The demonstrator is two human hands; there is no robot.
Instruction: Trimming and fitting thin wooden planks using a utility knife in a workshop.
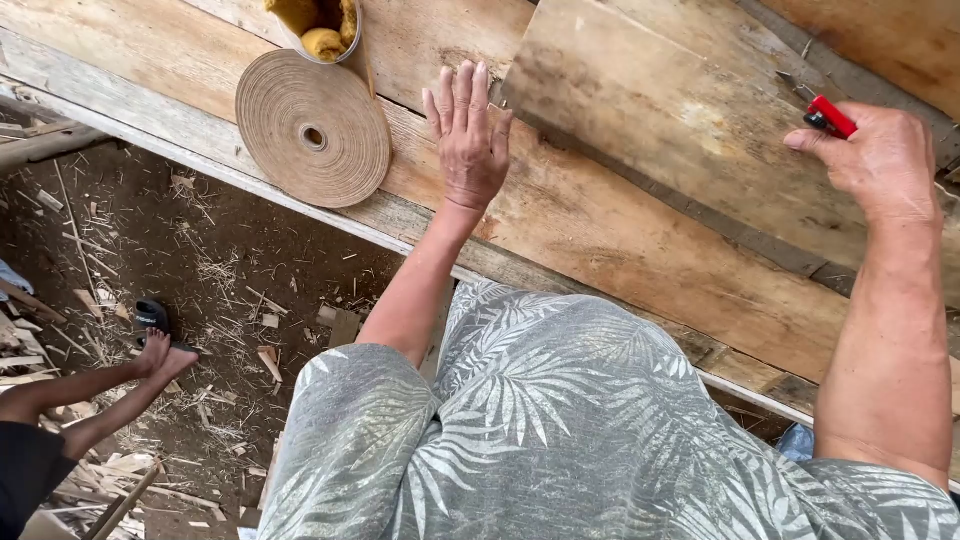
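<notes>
Left hand flat, fingers spread, pinning the wood sheet on the tabletop; right hand at 2 o'clock grips red-handled cutter: likely trimming, needs blade aligned.

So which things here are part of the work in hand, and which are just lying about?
In hand:
left hand, flat on the plank
right hand, holding a red-handled knife

Lying about:
tape roll
cup of yellow bits
wood scraps on the ground
another person's legs and sandal
</notes>
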